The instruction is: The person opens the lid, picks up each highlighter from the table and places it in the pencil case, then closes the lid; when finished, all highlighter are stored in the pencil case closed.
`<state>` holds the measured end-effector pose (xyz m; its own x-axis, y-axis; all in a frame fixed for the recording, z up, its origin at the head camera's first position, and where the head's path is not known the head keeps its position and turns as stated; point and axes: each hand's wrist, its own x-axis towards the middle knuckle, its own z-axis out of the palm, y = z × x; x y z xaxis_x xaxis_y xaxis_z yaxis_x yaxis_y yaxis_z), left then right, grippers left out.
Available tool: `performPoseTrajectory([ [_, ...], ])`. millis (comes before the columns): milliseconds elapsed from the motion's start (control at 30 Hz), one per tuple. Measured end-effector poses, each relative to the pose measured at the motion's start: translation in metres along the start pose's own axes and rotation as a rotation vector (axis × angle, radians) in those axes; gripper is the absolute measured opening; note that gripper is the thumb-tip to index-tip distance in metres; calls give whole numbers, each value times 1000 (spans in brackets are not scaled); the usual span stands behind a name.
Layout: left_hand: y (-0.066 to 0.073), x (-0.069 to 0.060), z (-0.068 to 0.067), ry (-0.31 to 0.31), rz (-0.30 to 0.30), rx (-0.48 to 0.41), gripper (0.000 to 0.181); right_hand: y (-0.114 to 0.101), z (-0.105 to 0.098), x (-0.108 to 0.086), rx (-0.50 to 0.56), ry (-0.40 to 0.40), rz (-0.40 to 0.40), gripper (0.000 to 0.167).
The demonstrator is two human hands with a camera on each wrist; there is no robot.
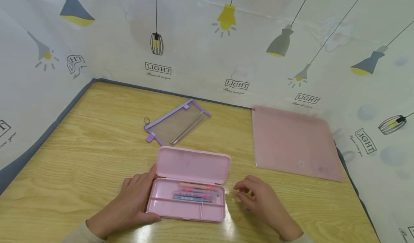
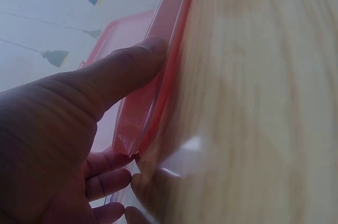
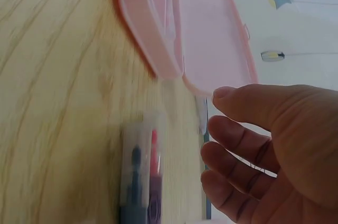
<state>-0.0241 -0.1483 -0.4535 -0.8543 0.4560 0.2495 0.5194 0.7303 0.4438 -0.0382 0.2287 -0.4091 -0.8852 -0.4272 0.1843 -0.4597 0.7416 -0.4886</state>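
Note:
A pink pencil case (image 1: 187,217) lies on the table with its lid (image 1: 193,165) raised. Several pens (image 1: 193,198) are in its rear compartment; the front compartments hold nothing visible. My left hand (image 1: 132,203) grips the case's left end, thumb along the front wall and fingers around the side. To the right of the case, my right hand (image 1: 263,201) hovers apart from it, fingers loosely bent and holding nothing. In the right wrist view, a dark pen (image 3: 134,182) and a pink-and-purple pen (image 3: 155,182) with clear caps lie side by side; the right hand mostly hides them in the head view.
Behind the case lies a mesh pouch with purple edging (image 1: 168,115), two thin sticks showing in it. At the back right is a flat pink pouch (image 1: 294,142). A lamp-patterned cloth (image 1: 194,56) stands around the wooden table's (image 1: 106,138) back and sides.

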Motion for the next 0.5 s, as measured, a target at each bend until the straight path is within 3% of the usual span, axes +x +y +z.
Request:
performPoseTrajectory([
  [267,1,0,0,-10,-19,-12,136,19,-13,-21,-46,39,65,17],
  [500,2,1,-1,-7,-20,-15,136,32,-22,-32,-66,26,163,17],
])
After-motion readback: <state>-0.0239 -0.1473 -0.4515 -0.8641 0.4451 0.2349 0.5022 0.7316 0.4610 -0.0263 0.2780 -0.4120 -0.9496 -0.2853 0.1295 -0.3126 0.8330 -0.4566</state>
